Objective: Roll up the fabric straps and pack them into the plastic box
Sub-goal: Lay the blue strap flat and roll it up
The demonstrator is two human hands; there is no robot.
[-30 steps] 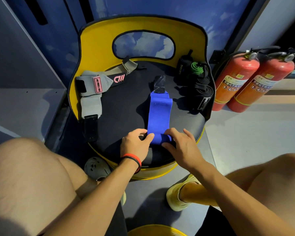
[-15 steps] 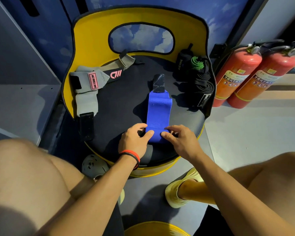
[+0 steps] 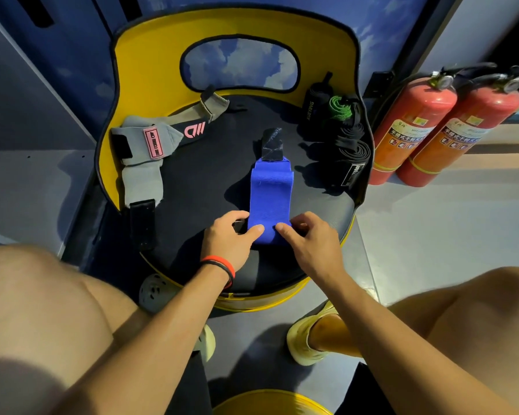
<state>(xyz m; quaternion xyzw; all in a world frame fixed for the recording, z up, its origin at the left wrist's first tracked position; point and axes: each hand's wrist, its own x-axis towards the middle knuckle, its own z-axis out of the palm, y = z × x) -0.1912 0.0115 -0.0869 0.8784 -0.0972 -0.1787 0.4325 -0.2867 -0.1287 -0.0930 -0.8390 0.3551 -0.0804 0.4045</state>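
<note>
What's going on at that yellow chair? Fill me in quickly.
A person sits facing the yellow chair. The left hand and right hand both pinch the near end of a blue strap lying on the black seat, apparently rolling it up. A grey strap lies unrolled at the seat's left. The dark straps, seemingly rolled, are bunched at its right. No plastic box is in view.

Matt cloth on a smooth seat (image 3: 210,187)
The blue strap (image 3: 270,199) is matt woven cloth, and the grey strap (image 3: 141,181) is cloth too. The seat is smooth matt black, its yellow back (image 3: 150,55) slightly shiny; the extinguishers (image 3: 414,121) are glossy red.
</note>
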